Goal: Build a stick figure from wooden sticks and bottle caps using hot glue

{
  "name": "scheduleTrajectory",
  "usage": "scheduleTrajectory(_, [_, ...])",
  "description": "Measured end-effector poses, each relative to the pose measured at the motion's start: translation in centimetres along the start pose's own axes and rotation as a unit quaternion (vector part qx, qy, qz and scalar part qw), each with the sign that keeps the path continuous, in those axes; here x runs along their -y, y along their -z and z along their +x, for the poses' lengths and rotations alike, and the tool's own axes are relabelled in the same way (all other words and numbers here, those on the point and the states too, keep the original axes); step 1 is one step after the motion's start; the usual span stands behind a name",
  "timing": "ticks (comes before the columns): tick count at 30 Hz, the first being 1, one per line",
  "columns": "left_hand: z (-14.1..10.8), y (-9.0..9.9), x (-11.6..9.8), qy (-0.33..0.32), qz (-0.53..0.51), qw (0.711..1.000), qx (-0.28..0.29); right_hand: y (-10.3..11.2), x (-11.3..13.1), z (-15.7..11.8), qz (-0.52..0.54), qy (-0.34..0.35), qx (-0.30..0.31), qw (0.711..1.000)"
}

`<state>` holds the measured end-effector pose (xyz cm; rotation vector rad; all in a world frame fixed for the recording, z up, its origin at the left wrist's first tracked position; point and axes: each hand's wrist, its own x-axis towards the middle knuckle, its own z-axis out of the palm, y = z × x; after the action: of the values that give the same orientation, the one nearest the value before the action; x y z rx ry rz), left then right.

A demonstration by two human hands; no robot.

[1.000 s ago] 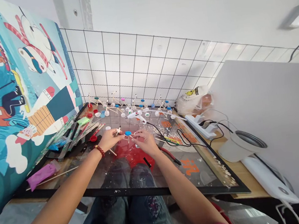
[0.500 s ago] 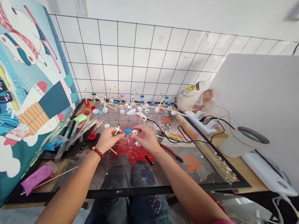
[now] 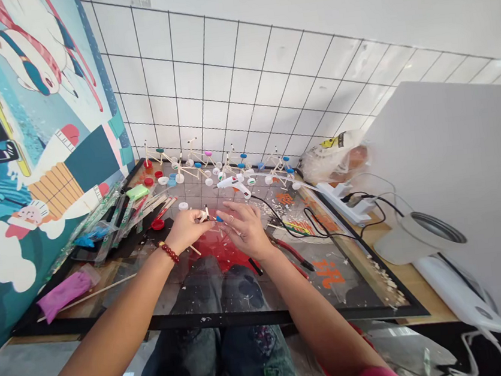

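Observation:
My left hand [image 3: 189, 230], with a beaded bracelet at its wrist, is closed on a small stick model near the middle of the glass tabletop. A dark-tipped upright stick [image 3: 206, 210] rises from the model, and another pale stick [image 3: 195, 250] pokes out below the hand. At the model's right side is a blue disc [image 3: 219, 219], partly covered by fingers. My right hand [image 3: 247, 230] is close beside the disc, its fingers stretched and apart. Whether its fingertips touch the model I cannot tell.
Several similar stick models with bottle caps [image 3: 241, 157] line the back. A white glue gun [image 3: 234, 184] lies before them, its black cord running right. Red-handled pliers [image 3: 291, 252] rest right of my hand. Sticks and packets [image 3: 130, 210] pile up left; a power strip [image 3: 343, 204] is right.
My right hand has turned and its fingers have spread, covering more of the model. My left hand keeps its hold. The camera view has shifted slightly.

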<state>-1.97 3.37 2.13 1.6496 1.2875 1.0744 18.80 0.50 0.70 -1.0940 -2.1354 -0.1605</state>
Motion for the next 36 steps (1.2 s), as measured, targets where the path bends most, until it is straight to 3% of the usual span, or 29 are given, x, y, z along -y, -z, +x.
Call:
scheduleTrajectory(6, [0.09, -0.02, 0.16, 0.019, -0.015, 1.000, 0.014, -0.01, 0.16, -0.07, 0.020, -0.015, 0.026, 0.999])
scheduleTrajectory(26, [-0.42, 0.09, -0.74, 0.015, 0.020, 1.000, 0.016, 0.29, -0.17, -0.36, 0.022, -0.022, 0.010, 0.999])
scheduleTrajectory(36, [-0.06, -0.03, 0.09, 0.017, -0.011, 1.000, 0.016, -0.06, 0.02, -0.24, 0.013, -0.001, 0.030, 0.999])
